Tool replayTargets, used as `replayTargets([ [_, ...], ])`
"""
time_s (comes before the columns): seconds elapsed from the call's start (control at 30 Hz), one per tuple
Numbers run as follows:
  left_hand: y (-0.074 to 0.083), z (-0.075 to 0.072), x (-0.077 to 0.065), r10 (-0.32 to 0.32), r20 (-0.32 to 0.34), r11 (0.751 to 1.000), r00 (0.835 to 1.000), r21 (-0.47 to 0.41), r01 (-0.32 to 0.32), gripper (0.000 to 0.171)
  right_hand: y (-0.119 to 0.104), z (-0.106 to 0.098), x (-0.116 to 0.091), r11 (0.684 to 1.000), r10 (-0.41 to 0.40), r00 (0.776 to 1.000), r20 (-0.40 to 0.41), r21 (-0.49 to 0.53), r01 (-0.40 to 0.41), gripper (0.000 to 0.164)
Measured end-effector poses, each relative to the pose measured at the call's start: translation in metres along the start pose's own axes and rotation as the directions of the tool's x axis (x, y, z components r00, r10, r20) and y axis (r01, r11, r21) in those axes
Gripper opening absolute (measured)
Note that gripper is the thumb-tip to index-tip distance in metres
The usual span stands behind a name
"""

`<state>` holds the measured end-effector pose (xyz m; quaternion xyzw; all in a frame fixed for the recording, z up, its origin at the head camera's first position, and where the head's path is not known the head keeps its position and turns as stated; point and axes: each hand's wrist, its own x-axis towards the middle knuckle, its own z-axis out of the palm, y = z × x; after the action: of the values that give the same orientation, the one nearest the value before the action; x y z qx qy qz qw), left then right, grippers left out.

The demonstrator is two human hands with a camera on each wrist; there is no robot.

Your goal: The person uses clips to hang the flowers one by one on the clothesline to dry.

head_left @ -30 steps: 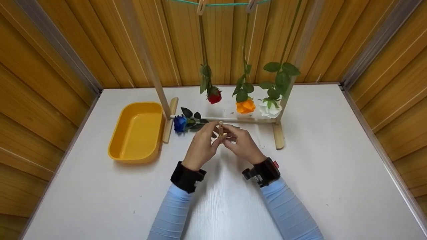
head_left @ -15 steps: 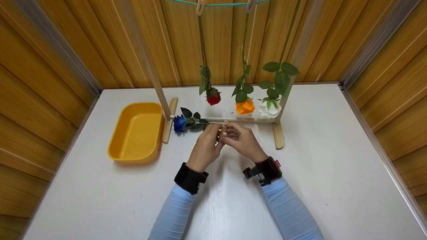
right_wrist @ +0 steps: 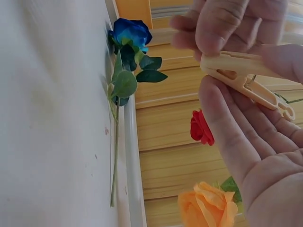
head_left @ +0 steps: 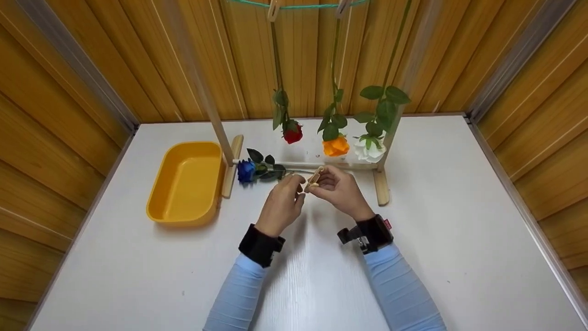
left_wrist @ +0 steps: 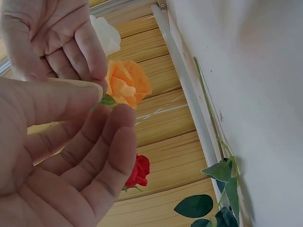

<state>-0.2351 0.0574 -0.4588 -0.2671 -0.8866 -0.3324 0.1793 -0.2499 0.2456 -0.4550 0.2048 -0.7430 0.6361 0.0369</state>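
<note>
My right hand [head_left: 339, 189] pinches a light wooden clothespin [right_wrist: 246, 78] between thumb and fingers, above the middle of the table. Close on its left is my left hand [head_left: 281, 204], fingers loosely bent and parted from the thumb. Its thumb tip [right_wrist: 210, 41] is right at one end of the clothespin in the right wrist view. Behind the hands a blue rose [head_left: 246, 171] lies on the table, its stem pointing right. A red rose [head_left: 292, 133], an orange rose [head_left: 336, 146] and a white rose [head_left: 370, 150] hang upside down beyond it.
A wooden frame with a left post [head_left: 209, 103] and a low crossbar [head_left: 347, 166] stands behind the hands. Clothespins [head_left: 274, 10] sit on a green cord [head_left: 308, 7] overhead. A yellow tub [head_left: 151, 207] stands on the white table [head_left: 138, 276] at left.
The clothespin has tilted over and shifted slightly right in my right hand. My left fingers, earlier against it, have drawn apart from it to the left.
</note>
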Motion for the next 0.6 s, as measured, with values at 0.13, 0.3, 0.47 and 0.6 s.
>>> replayTargets([
  [0.13, -0.006, 0.000, -0.002, -0.043, 0.013, 0.997, 0.999, 0.066, 0.042, 0.022, 0.001, -0.004, 0.001, 1.000, -0.007, 1.000, -0.020, 0.019, 0.007, 0.035],
  [0.3, -0.014, 0.001, -0.002, -0.067, 0.049, 0.988, 0.997, 0.141, 0.060, 0.022, -0.001, -0.009, 0.001, 1.000, -0.002, 0.999, -0.037, 0.010, 0.002, 0.036],
  [0.47, -0.021, 0.002, 0.006, -0.040, 0.081, 0.981, 0.996, 0.194, 0.024, 0.021, -0.003, -0.014, 0.000, 1.000, -0.003, 0.998, -0.064, -0.002, 0.003, 0.038],
  [0.6, -0.027, 0.002, 0.013, 0.008, 0.096, 0.971, 0.995, 0.237, -0.031, 0.019, -0.003, -0.018, 0.000, 1.000, -0.023, 0.997, -0.072, -0.008, 0.023, 0.041],
])
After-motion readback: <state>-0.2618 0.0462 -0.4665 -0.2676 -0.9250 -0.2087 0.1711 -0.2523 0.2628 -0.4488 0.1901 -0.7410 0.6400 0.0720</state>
